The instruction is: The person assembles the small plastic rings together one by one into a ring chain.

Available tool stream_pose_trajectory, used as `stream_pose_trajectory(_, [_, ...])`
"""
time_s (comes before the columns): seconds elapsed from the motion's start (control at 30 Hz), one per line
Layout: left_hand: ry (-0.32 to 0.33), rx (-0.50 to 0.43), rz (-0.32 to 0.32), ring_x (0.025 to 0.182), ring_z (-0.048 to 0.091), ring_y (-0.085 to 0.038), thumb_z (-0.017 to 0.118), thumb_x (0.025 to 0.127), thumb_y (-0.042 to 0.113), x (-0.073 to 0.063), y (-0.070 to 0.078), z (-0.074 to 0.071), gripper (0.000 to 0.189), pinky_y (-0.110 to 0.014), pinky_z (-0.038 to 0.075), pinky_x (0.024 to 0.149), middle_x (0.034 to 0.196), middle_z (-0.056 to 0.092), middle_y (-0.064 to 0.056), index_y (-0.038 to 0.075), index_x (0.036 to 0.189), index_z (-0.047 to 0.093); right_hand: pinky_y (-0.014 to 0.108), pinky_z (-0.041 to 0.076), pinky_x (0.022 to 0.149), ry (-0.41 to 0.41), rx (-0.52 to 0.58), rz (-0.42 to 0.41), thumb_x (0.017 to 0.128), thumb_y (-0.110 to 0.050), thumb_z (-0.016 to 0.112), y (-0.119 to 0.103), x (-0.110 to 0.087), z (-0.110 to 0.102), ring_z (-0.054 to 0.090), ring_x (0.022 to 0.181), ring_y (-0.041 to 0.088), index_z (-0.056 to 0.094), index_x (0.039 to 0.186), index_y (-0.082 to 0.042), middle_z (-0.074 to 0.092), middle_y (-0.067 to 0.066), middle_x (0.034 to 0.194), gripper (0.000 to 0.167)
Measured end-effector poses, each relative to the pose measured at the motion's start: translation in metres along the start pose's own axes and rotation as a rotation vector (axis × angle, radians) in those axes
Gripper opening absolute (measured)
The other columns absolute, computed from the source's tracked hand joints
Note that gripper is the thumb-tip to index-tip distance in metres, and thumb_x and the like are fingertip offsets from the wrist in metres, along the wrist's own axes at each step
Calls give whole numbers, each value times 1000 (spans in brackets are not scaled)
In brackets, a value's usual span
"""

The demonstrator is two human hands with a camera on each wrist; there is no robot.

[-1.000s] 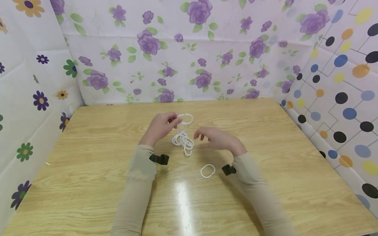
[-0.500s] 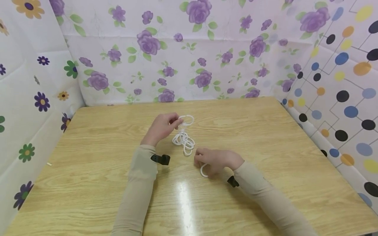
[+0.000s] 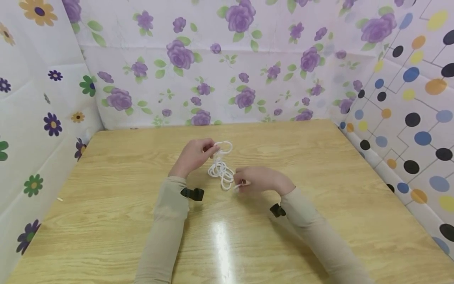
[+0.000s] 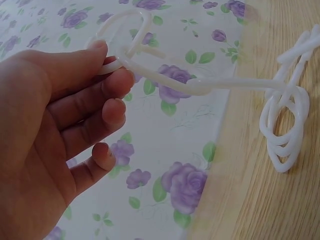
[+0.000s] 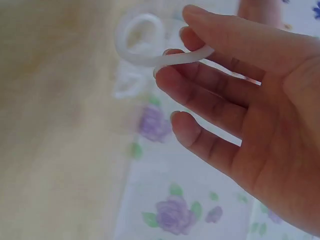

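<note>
My left hand (image 3: pixel 193 158) pinches the top link of a chain of white plastic rings between thumb and forefinger. That top ring (image 4: pixel 148 22) stands raised, and further links (image 4: pixel 235 83) run from it down to a bunched pile of linked rings (image 4: pixel 272 120) on the table. Just right of the pile, my right hand (image 3: pixel 261 179) holds a single loose white ring (image 5: pixel 175 59) at one end, thumb against fingers. This ring projects past the fingertips towards the chain. In the head view most of it is hidden by the hand.
The wooden table (image 3: pixel 124 221) runs back to a flower-printed cloth (image 3: pixel 198 83), with patterned cloths along both sides. A small white piece (image 3: pixel 59 199) lies near the table's left edge. Each wrist carries a black camera strap (image 3: pixel 193 193).
My right hand moved nearer to me, took the loose ring off the table, and carried it up beside the pile. The left hand stayed nearly still, holding the top link.
</note>
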State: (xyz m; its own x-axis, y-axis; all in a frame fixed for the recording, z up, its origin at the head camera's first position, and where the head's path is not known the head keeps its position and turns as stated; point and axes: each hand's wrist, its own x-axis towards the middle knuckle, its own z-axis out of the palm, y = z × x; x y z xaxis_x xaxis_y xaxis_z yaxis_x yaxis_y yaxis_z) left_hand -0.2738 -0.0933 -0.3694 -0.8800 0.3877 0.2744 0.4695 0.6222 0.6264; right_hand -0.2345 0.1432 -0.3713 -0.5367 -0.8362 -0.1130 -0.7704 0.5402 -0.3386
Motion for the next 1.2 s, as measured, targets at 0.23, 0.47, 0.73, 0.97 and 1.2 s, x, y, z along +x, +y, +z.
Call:
stream_pose_trajectory(0.23, [-10, 8, 9, 60, 49, -15, 57, 98, 30, 0, -2, 0, 28, -28, 40, 58, 74, 65, -10, 8, 85, 66, 28, 47, 69, 235, 14, -7, 94, -15, 64, 0, 11, -35, 53, 74, 12, 66, 87, -11, 56, 0, 81, 8])
stream_pose_trajectory(0.47, [-12, -6, 20, 61, 50, -15, 57, 98, 30, -2, -1, -1, 26, -27, 40, 57, 74, 65, -11, 10, 84, 66, 26, 45, 64, 425, 171, 115, 96, -20, 61, -5, 22, -55, 53, 66, 11, 66, 90, -12, 64, 1, 76, 11])
stream_pose_trajectory(0.73, [-1, 9, 25, 60, 49, -14, 58, 98, 31, -3, -1, -2, 25, -27, 40, 57, 71, 63, -5, 14, 81, 64, 28, 45, 54, 581, 380, 218, 97, -23, 60, 0, 27, -47, 54, 55, 15, 65, 89, -9, 62, 11, 68, 16])
stream_pose_trajectory(0.97, [-5, 2, 8, 61, 48, -15, 57, 98, 32, -3, 1, -2, 25, -27, 39, 57, 74, 65, -11, 15, 82, 64, 28, 43, 53, 629, 417, 255, 96, -24, 61, 3, 31, -41, 56, 56, 24, 66, 87, -11, 62, 13, 66, 17])
stream_pose_trajectory(1.2, [-12, 14, 3, 61, 49, -15, 57, 98, 32, -4, -2, -3, 24, -27, 40, 56, 72, 63, -7, 15, 83, 64, 28, 44, 52, 627, 428, 249, 95, -22, 62, 2, 34, -38, 54, 53, 18, 67, 89, -6, 62, 10, 65, 18])
